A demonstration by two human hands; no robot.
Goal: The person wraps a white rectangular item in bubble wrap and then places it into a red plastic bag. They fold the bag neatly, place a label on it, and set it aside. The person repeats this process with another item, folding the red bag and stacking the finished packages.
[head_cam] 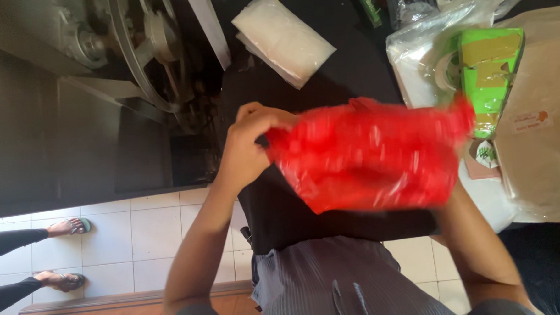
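The left hand pinches one end of the red plastic bag; the right hand is hidden behind it (grip unclear). The thin bag could tear if tugged.

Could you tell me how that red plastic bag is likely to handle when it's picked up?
The red plastic bag probably is floppy: it sags and crumples between the left hand and the hidden right one. Thin and see-through, it likely weighs little. Its glossy film may be slippery.

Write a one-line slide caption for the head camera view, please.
Left hand grips one end of a blurred red translucent plastic bag above a black counter; right hand hidden behind it.
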